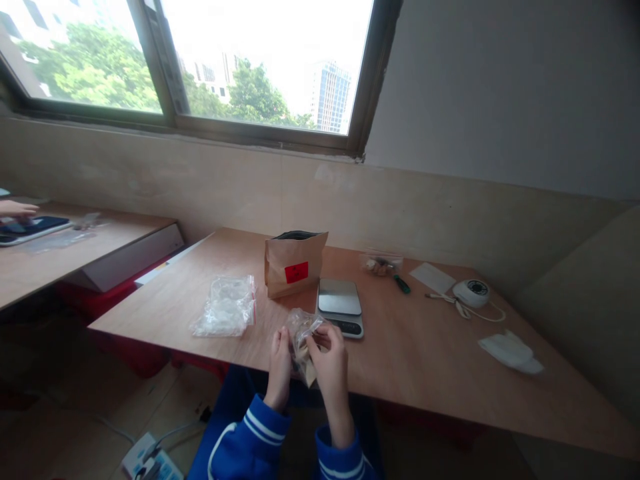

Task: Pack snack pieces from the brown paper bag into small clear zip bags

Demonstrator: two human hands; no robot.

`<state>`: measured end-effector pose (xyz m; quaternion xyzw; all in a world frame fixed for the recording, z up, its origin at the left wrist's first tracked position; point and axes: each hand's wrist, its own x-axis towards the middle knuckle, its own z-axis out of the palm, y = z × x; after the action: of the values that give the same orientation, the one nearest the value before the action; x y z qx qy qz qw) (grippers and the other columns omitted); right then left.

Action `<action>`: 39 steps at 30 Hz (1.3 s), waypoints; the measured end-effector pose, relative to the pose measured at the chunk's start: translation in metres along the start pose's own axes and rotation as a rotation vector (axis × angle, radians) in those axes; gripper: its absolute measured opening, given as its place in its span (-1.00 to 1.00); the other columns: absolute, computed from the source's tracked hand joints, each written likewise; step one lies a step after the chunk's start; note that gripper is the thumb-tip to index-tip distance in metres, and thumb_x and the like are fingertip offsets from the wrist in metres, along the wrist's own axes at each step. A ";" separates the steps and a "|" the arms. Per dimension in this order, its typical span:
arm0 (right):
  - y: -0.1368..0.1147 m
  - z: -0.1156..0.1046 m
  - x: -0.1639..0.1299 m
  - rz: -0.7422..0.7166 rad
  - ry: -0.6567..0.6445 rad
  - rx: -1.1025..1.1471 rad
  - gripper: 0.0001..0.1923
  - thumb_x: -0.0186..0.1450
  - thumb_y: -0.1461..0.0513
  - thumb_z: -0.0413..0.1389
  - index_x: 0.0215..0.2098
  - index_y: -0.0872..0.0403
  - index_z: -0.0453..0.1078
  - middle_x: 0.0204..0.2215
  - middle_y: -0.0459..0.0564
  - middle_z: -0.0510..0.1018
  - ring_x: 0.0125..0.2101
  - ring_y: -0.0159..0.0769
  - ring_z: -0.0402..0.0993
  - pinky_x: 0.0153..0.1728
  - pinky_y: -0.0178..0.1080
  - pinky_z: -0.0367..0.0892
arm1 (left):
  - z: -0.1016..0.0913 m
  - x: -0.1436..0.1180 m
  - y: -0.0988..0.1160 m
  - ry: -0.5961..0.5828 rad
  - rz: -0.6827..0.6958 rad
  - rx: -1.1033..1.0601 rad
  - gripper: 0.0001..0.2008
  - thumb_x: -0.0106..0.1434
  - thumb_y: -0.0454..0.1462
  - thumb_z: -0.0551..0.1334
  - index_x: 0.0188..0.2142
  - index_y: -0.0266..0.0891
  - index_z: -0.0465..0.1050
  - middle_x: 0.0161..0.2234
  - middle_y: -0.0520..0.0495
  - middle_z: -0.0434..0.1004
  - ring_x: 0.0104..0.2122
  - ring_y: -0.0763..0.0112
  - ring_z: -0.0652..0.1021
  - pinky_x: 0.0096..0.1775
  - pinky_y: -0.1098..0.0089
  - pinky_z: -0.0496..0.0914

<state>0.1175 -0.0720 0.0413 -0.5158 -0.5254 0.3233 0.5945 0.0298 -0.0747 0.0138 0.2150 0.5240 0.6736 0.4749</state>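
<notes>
While both hands work at the near edge of the wooden surface [410,360], they are closed on one thing between them: a small clear bag [301,337] with something pale and brownish inside. The left hand [279,367] grips its lower side, and the right hand [330,360] pinches the top near the mouth. The bag is held just above the surface's edge, right in front of a small digital scale [341,305].

It looks light and limp — thin crinkly film that folds where it is pinched and would likely slip if held by the smooth middle. The top edge by the seal seems the surest place to hold it, with a second hand under the bulge of the contents, which look loose enough to shift.

Behind the scale stands a brown paper pouch [295,263] with a red label, open at the top. To its left lies a stack of empty clear bags [226,307]. Farther right are another small filled bag [381,265], a green-handled tool [401,285], a white card [433,277], a round white device [471,292] with a cord, and a folded white cloth [511,351]. At the far left, another person's hand [17,209] rests by a dark tray — on a separate table.
</notes>
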 end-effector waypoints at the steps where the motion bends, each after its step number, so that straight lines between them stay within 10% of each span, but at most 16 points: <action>1: -0.001 -0.001 0.000 -0.007 -0.007 -0.011 -0.91 0.14 0.23 0.17 -0.41 0.09 0.39 -0.32 0.03 0.46 -0.35 -0.25 0.51 -0.29 -0.22 0.49 | 0.000 0.000 -0.001 0.020 0.006 0.018 -0.45 0.00 0.18 0.25 -0.31 -0.26 0.37 -0.41 -0.02 0.48 -0.33 0.30 0.50 -0.26 0.33 0.38; 13: -0.015 -0.010 -0.001 -0.095 -0.163 -0.131 -0.80 0.04 0.40 0.18 -0.53 0.03 0.25 -0.29 0.01 0.48 -0.11 -0.18 0.47 -0.13 -0.23 0.40 | -0.002 0.001 -0.009 0.124 0.062 0.103 -0.51 0.17 0.19 0.09 -0.24 -0.16 0.17 -0.38 0.00 0.41 -0.32 0.31 0.52 -0.22 0.30 0.38; 22: -0.030 -0.022 -0.002 -0.169 -0.378 -0.119 -0.91 0.24 0.28 0.12 -0.28 0.03 0.45 -0.08 0.04 0.47 -0.06 -0.20 0.46 -0.02 -0.19 0.38 | 0.000 0.003 -0.008 0.031 0.024 0.011 -0.47 0.11 0.17 0.16 -0.22 -0.24 0.35 -0.28 -0.12 0.53 -0.21 0.21 0.54 -0.17 0.28 0.39; 39: -0.017 -0.021 -0.001 0.020 -0.425 0.051 -0.51 0.12 0.34 0.19 0.04 -0.02 0.44 -0.08 0.03 0.58 -0.06 -0.16 0.52 0.00 -0.10 0.40 | 0.004 -0.012 0.008 -0.093 0.074 -0.026 -0.57 0.09 0.07 0.27 -0.30 -0.13 0.14 -0.41 0.08 0.29 -0.43 0.41 0.45 -0.34 0.37 0.37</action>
<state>0.1344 -0.0826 0.0588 -0.4259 -0.6253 0.4437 0.4802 0.0353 -0.0828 0.0249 0.2591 0.4842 0.6867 0.4764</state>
